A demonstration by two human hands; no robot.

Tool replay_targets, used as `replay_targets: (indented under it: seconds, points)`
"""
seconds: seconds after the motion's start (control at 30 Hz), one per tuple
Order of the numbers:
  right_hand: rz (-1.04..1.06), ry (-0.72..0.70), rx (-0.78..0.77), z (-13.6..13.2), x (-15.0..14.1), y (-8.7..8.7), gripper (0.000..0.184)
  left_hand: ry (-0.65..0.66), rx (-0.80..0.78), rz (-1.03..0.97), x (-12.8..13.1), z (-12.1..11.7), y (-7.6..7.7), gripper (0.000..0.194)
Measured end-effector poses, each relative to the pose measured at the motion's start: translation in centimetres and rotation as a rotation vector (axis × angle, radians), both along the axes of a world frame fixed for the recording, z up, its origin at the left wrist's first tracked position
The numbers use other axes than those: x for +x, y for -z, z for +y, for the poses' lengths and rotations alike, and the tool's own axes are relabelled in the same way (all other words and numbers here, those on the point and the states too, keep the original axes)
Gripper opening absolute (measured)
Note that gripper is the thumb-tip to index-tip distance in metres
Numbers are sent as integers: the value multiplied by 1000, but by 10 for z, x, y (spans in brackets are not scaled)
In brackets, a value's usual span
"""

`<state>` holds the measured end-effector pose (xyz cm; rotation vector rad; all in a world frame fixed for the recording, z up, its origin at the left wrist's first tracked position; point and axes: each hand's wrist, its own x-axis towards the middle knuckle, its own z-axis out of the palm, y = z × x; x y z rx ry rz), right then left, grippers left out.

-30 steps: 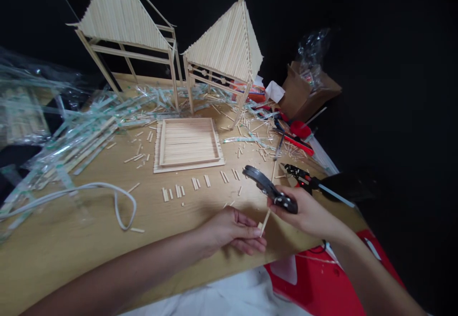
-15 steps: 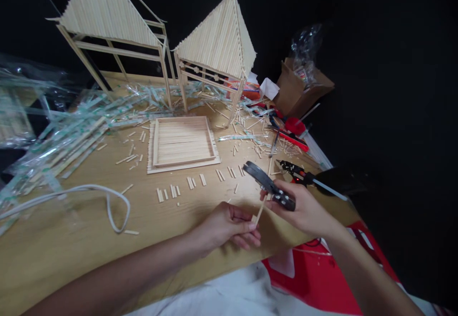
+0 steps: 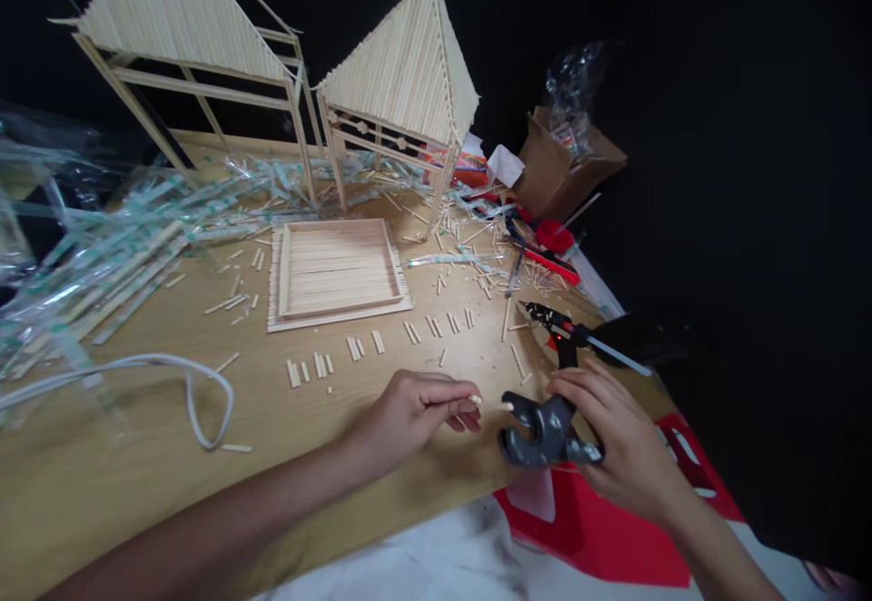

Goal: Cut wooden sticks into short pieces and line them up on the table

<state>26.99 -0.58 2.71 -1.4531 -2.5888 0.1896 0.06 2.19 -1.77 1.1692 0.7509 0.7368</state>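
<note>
Near the close edge of the table, the two hands are apart, with a narrow gap between what each one holds: the left hand pinches a small wooden piece between thumb and fingertips, and the right hand is closed around a black cutter whose jaws stand open toward the left hand. Just beside the upper jaw, a pale stick end pokes out toward the pinched piece, almost level with it; its long axis seems to run crosswise from hand to hand, though the rest is hidden behind the cutter and I cannot tell how it is held. So the small piece lies to the left of the cutter, in the left hand's own grasp, and the stick end sits on the right hand's side. Beyond the left hand runs a row of short cut sticks, with a glue gun just past the right
</note>
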Motion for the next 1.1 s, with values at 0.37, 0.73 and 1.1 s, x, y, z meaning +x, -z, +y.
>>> replay_targets:
  seconds: [0.37,0.73,1.1]
  points:
    - [-66,-29,132,3,-23,8,44,258,470,208,-8,1,-16,34]
    - [-44,55,-251,-7,-28,12,40,250,-196,43,8,-9,2,21]
    - [18,205,-774,-29,-28,1,15,321,-670,-224,18,-31,22,21]
